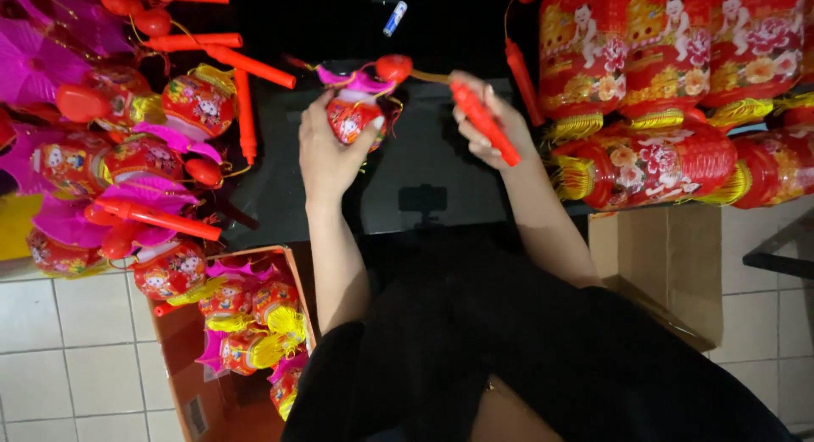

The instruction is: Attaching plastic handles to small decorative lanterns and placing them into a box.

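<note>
Dark glossy tabletop fills the mid scene, black & reflective w/ a faint shape mirrored in it; pale tiled floor shows near left and near right. Left hand is wrapped round a small red lantern w/ a pink top, fingers curled on its body, held over the tabletop just left of centre. Right hand has its grip closed round a red plastic handle stick, which slants from far left to near right; a thin gold cord or rod runs from it to a red ball on top of the lantern, detail too fine to read. Far left, a heap of finished small lanterns w/ pink fans and red sticks. Near left, an open cardboard box w/ more small lanterns inside, partly cut by the person's dark sleeve. Right side, a row of big red cylinder lanterns w/ yellow tassels, cut off at the top & right edges. Another cardboard box sits near right, half hidden by the arm. A small blue-white tube lies far back on the tabletop, too small to identify. The person's dark clothing hides the near centre.
</note>
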